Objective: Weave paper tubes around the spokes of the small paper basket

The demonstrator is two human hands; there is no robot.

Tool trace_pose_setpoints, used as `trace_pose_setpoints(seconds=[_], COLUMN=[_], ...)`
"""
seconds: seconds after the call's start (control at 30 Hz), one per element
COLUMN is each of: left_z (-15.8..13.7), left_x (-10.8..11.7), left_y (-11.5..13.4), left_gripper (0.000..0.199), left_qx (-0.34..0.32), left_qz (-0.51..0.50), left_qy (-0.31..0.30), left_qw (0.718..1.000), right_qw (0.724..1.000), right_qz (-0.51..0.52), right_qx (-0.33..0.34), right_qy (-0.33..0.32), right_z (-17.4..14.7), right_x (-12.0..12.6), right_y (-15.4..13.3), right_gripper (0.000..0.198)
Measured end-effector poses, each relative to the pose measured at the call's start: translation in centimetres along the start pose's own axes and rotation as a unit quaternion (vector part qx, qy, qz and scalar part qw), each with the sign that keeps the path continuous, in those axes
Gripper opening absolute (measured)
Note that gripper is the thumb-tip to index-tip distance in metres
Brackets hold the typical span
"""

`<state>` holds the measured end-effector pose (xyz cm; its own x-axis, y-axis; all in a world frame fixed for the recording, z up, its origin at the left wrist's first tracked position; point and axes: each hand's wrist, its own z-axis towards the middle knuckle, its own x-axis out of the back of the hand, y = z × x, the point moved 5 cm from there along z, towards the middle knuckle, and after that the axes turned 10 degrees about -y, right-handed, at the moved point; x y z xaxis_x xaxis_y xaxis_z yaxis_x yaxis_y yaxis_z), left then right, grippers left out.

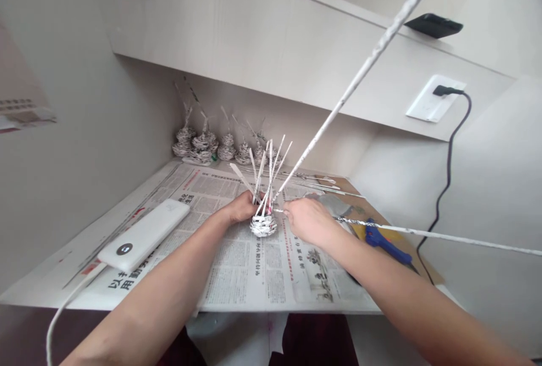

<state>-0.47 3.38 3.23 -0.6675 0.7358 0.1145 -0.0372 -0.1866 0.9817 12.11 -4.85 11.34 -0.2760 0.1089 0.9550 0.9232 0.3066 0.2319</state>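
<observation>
A small round basket (263, 227) woven from rolled newspaper strips sits at the middle of the table, with several paper spokes (270, 168) standing up from it. My left hand (245, 206) is closed at its far left side, gripping it near the base of the spokes; the fingertips are partly hidden. To the right of the basket, my right hand (308, 218) pinches a long rolled paper strip (440, 234) that stretches off to the right edge. Another long paper strip (364, 69) slants up from the basket to the top right.
Newspaper (237, 275) covers the table. Several gourd-shaped woven pieces (205, 143) stand along the back wall. A white power bank (144, 236) with a cable lies left. A blue glue gun (387, 244) rests right, beside a black cord (449, 162). An overhanging panel (262, 44) juts above.
</observation>
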Motion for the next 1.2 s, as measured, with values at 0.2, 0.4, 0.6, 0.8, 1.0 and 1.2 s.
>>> trace_pose_setpoints(seconds=[0.2, 0.4, 0.6, 0.8, 1.0, 1.2], left_z=[0.1, -0.1, 0.1, 0.1, 0.0, 0.2], left_x=[0.2, 0.1, -0.2, -0.1, 0.0, 0.2], left_y=[-0.4, 0.0, 0.1, 0.1, -0.1, -0.5], left_gripper=[0.021, 0.021, 0.022, 0.021, 0.027, 0.031], left_qx=[0.001, 0.005, -0.011, -0.017, -0.001, 0.002], left_qz=[-0.001, 0.016, 0.028, 0.043, 0.058, 0.08], left_qy=[0.009, 0.009, 0.003, 0.02, 0.033, 0.03], left_qw=[1.0, 1.0, 1.0, 0.999, 0.998, 0.996], right_qw=[1.0, 1.0, 0.996, 0.991, 0.991, 0.985], right_qz=[0.003, 0.015, 0.078, 0.118, 0.121, 0.149], right_qx=[0.001, 0.002, 0.002, -0.013, -0.044, -0.062], right_qy=[-0.002, 0.008, 0.039, 0.053, 0.047, 0.058], right_z=[0.0, 0.0, 0.4, 1.4, 0.9, 1.6], right_x=[0.1, 0.0, -0.6, -1.2, -1.3, -2.0], right_y=[-0.2, -0.3, 0.1, -0.5, -0.8, -0.8], right_gripper=[0.023, 0.027, 0.03, 0.026, 0.027, 0.023])
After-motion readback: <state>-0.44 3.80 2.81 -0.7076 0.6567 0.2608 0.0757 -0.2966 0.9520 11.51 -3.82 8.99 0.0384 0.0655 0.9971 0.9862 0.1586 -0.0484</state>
